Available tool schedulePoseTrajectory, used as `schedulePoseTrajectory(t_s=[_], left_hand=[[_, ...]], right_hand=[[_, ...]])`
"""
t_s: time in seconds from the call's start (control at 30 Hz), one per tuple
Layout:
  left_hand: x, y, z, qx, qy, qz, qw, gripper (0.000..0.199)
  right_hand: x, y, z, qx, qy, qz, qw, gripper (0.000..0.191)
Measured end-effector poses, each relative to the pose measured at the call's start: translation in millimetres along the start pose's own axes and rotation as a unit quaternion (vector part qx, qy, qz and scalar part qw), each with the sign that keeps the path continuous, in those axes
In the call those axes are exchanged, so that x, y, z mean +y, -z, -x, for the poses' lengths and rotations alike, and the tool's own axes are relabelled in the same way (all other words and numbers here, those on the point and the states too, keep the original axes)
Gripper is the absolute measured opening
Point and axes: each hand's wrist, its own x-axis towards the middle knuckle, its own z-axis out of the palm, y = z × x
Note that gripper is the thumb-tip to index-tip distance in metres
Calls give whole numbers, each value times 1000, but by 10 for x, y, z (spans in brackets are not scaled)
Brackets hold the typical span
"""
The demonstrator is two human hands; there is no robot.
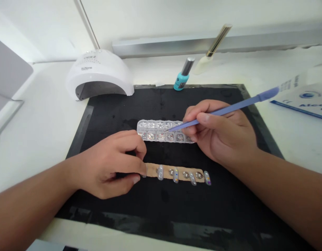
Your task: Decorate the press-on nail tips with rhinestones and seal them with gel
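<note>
My left hand [112, 164] is closed at the left end of a tan strip [151, 170], thumb and index finger around a false nail [144, 175] that is mostly hidden. Several glittery false nails [176, 175] sit along the strip beside round metal studs [199, 175]. In my right hand [221, 129] are slim purple-blue tweezers [229, 108], held like a pen. Their metal tip points down over a clear compartment case [161, 130] filled with small shiny rhinestones. My right fingers cover the case's right end.
A black mat [119, 216] lies under the work. Behind it stand a white nail lamp [103, 71], a turquoise polish bottle [181, 80] and a pale bottle with a gold cap [214, 45]. A white printed packet [307, 96] lies at the right.
</note>
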Motion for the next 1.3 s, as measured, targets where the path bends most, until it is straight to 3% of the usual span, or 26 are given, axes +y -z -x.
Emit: schedulePoseTrajectory(t_s=[0.23,0.4,0.83,1.1,1.3], left_hand=[[11,2,-1,-1,-11,-21,1000,12],[37,26,18,55,-30,-53,997,12],[-113,90,7,123,-13,-50,991,14],[29,-21,-16,51,-27,-6,998,22],[20,-31,-9,35,-32,-26,999,20]], right_hand=[[5,19,6,-6,6,3,1000,15],[1,24,3,-3,2,-8,1000,9],[14,10,7,-6,0,-16,1000,7],[16,26,0,4,-13,-1,1000,7],[4,1,0,4,-14,5,1000,10]])
